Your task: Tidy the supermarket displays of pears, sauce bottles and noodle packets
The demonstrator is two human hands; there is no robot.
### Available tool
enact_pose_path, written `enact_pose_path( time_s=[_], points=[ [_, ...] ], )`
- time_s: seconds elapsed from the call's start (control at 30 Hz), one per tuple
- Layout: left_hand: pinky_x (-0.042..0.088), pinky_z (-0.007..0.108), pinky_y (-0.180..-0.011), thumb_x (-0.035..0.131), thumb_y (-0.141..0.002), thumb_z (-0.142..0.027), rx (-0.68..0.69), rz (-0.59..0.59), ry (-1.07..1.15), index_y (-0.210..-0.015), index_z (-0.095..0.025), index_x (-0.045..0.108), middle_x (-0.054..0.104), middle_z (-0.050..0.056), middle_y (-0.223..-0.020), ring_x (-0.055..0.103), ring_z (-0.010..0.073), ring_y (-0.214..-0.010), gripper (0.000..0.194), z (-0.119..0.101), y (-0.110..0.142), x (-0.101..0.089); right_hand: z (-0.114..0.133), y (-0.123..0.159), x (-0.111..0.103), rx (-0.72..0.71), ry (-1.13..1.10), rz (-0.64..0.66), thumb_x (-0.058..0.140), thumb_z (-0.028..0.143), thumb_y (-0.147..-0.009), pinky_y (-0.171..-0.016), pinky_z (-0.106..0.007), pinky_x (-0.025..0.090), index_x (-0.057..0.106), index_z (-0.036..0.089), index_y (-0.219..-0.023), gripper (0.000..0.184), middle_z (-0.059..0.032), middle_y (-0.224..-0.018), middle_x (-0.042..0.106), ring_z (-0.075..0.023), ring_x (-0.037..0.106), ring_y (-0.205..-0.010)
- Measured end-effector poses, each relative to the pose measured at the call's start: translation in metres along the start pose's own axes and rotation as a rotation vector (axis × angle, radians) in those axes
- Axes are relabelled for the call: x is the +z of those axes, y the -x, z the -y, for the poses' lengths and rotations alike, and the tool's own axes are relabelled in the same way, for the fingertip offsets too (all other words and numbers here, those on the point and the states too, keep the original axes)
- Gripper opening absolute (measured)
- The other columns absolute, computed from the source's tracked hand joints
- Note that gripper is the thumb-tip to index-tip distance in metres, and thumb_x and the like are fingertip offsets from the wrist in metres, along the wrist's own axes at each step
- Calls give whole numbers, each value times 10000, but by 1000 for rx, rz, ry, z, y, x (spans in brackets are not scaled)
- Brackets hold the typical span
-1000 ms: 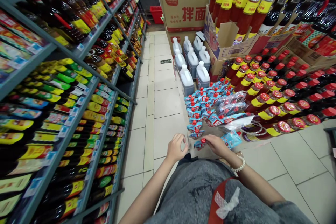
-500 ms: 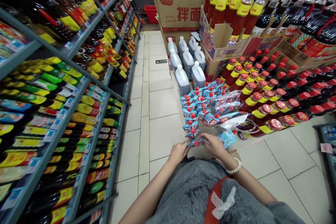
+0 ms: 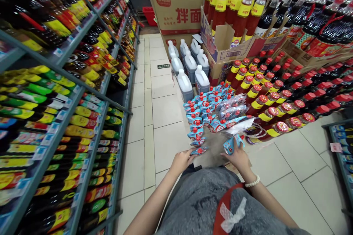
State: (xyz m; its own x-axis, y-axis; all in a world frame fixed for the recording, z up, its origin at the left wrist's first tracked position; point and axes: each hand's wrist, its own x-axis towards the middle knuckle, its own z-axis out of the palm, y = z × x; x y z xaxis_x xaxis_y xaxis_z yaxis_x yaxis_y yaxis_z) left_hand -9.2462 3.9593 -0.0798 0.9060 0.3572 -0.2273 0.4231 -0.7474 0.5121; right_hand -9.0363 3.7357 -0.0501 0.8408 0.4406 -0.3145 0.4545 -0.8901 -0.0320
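Note:
Small blue spouted pouches [image 3: 196, 122] with red caps stand upright in a row at the display's left front. My left hand [image 3: 181, 161] has its fingers closed at the left end of the nearest pouch [image 3: 199, 151] in that row. To the right, my right hand [image 3: 239, 158] grips another blue pouch [image 3: 228, 146], thumb on one side and fingers over the other; this pouch lies tilted, its red cap to the right. Behind it are pouches in clear plastic wrap [image 3: 233, 108] and a white sheet with loose clear straps [image 3: 241, 126].
Grey-white jugs [image 3: 184, 85] stand behind the pouches. Rows of red-capped glass jars [image 3: 271, 115] fill the right side, with cardboard boxes [image 3: 179, 14] behind. A bottle shelf [image 3: 91, 95] runs along the left, across a tiled aisle [image 3: 165, 117].
My right hand has left the front pouch in the row, moved right, and taken hold of the loose blue pouch. My left hand stays at the front pouch. The view has shifted slightly.

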Motion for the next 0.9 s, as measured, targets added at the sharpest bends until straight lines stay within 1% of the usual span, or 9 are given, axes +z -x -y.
enact_pose_path(
  time_s=[0.17,0.23,0.3,0.43,0.53,0.63,0.73,0.8,0.9],
  points=[
    [534,289,-749,538,-994,-306,25,87,-67,-1367,-269,589,781,103,-1043,751,265,-948,379,-2,4,-16,8,-5,-1,-66,122,22,563,453,-959,-712,-422,582,424,21,-1484,695,-330,-1167,649,-355,752,-869],
    [530,288,-757,515,-1004,-294,24,123,-91,-1381,-261,574,776,111,-1068,746,261,-967,384,-2,9,-23,8,-3,-5,-99,132,52,571,386,-961,-716,-406,582,521,-14,-1389,588,-303,-1044,693,-350,752,-862],
    [527,285,-778,488,-1015,-289,17,153,-110,-1359,-252,587,767,113,-1109,739,253,-999,360,-1,14,-31,7,4,-10,-96,134,64,584,343,-956,-715,-393,580,564,-18,-1333,523,-301,-1025,705,-342,753,-850],
    [523,288,-836,454,-1031,-300,-1,205,-140,-1327,-253,604,743,96,-1204,711,242,-1097,335,0,22,-45,3,23,-13,-30,51,23,533,404,-988,-750,-405,563,543,35,-1385,542,-261,-1004,737,-341,751,-850],
    [531,319,-827,453,-1026,-306,-27,251,-173,-1232,-219,665,760,121,-1136,722,269,-1061,308,-2,26,-52,-7,37,-9,20,-281,-23,507,533,-976,-776,-401,552,656,128,-1262,517,-160,-866,762,-335,745,-857],
    [533,344,-787,465,-1016,-344,-39,297,-198,-1053,-200,734,778,133,-999,741,298,-972,307,-9,32,-58,-23,48,-3,94,-922,-51,591,739,-833,-760,-399,576,731,154,-1042,637,-112,-833,763,-323,743,-817],
    [519,329,-784,493,-999,-379,0,332,-118,-987,-227,752,784,96,-974,739,279,-956,300,-24,37,-61,-37,61,2,201,-1481,74,743,777,-673,-816,-426,601,726,158,-1019,710,-116,-936,779,-305,754,-827],
    [506,310,-780,532,-973,-380,29,349,32,-961,-236,757,786,67,-959,735,255,-933,267,-38,39,-56,-42,73,6,222,-1650,201,798,721,-668,-858,-444,600,720,162,-1059,686,-136,-1000,780,-305,761,-878],
    [508,296,-758,542,-951,-454,56,385,419,-1021,-220,739,782,56,-937,731,225,-865,314,-63,41,-38,-41,91,11,148,-1756,332,807,694,-688,-826,-435,605,721,171,-1073,655,-168,-1063,771,-314,760,-928]
  ],
)
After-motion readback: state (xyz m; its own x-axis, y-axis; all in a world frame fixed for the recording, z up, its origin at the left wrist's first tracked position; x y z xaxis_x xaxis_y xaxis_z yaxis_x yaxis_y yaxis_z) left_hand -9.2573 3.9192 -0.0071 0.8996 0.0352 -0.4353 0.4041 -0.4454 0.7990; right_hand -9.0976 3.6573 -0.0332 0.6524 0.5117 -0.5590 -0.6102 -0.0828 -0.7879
